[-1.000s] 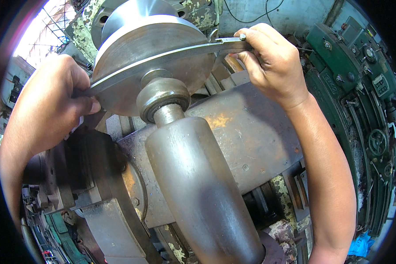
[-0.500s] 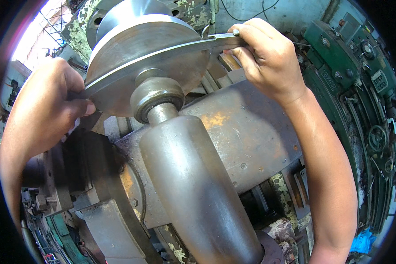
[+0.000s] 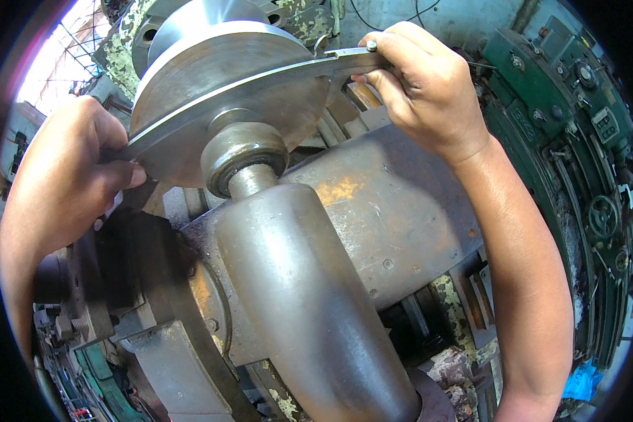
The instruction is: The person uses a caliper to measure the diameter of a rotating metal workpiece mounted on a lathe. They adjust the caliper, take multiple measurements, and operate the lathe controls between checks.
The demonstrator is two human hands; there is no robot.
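Observation:
A long steel vernier caliper [image 3: 260,80] lies across the face of a round metal disc [image 3: 197,77]. My left hand [image 3: 70,169] pinches the caliper's left end, thumb underneath, at the disc's lower left edge. At the upper right, my right hand [image 3: 429,88] grips its sliding end, with the thumb below and the fingers on top near a small lock screw [image 3: 371,46]. Between my hands, a rotating centre [image 3: 245,155] meets the middle of the disc. Behind it a thick steel cylinder [image 3: 295,274] runs down toward me. The caliper's jaw tips are hidden.
Beneath the cylinder is a flat, rust-stained metal plate [image 3: 401,204]. A dark tool post [image 3: 133,260] with bolts stands under my left forearm. Another green machine [image 3: 541,91] with handwheels is at the right. A blue plastic piece [image 3: 582,382] lies at lower right.
The whole view has shifted slightly, moving the disc and cylinder a little left in the picture. Both hands keep their hold on the caliper, which stays across the disc.

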